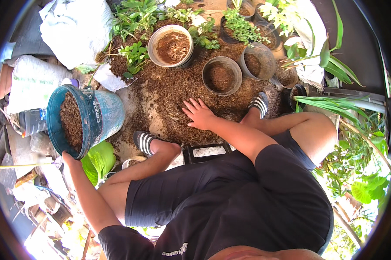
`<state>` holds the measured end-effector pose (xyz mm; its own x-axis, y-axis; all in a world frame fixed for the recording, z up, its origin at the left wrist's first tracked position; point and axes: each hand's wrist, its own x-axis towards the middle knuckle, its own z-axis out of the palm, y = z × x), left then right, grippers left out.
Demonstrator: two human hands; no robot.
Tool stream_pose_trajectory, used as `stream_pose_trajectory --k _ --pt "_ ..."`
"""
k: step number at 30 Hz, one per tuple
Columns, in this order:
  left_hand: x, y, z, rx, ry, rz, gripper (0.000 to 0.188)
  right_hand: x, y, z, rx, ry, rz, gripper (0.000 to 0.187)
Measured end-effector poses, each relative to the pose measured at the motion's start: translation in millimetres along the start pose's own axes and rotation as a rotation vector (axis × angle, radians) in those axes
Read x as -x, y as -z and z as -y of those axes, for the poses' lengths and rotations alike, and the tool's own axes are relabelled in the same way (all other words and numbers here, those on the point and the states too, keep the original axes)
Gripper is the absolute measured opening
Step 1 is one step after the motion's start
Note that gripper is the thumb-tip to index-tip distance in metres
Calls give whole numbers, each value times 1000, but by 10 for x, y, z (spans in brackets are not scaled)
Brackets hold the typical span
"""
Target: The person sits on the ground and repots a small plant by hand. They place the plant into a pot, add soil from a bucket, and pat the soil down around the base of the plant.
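At the left, a weathered blue bucket (111, 113) tilts toward me with brown potting mix (71, 119) inside. My left hand (70, 159) grips its near rim; the thumb shows at the edge, while the other fingers are hidden by the bucket. In the middle of the ground my right hand (199, 114) lies palm down with fingers spread on a heap of loose brown soil (169, 97). It holds nothing. Past it stand a grey pot (223, 89) with soil in the bottom and a pale pot (155, 51) partly filled with soil.
Several more pots, among them a tilted grey one (271, 65), stand at the far right. Leafy plants (137, 19) line the far side. White sacks (76, 30) lie at the far left. My sandalled feet (145, 142) flank the soil, with a black tray (195, 153) between my legs.
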<state>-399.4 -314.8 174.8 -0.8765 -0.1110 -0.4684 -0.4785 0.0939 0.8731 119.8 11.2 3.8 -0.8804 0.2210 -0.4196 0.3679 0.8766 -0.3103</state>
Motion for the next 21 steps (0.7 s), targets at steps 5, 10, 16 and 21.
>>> stream_pose_trajectory --k 5,10,16,21 --pt "-269 258 -25 16 -51 27 54 168 257 -47 -29 113 -85 68" --pt "-127 -53 -137 -10 -94 -36 54 492 532 -659 67 178 -246 54" --pt "323 -269 -369 -18 -270 -374 55 947 744 -1300 -215 -558 -710 33" --pt "1122 -726 -381 -43 -469 -724 55 821 414 -1433 -1490 -1178 -432 65"
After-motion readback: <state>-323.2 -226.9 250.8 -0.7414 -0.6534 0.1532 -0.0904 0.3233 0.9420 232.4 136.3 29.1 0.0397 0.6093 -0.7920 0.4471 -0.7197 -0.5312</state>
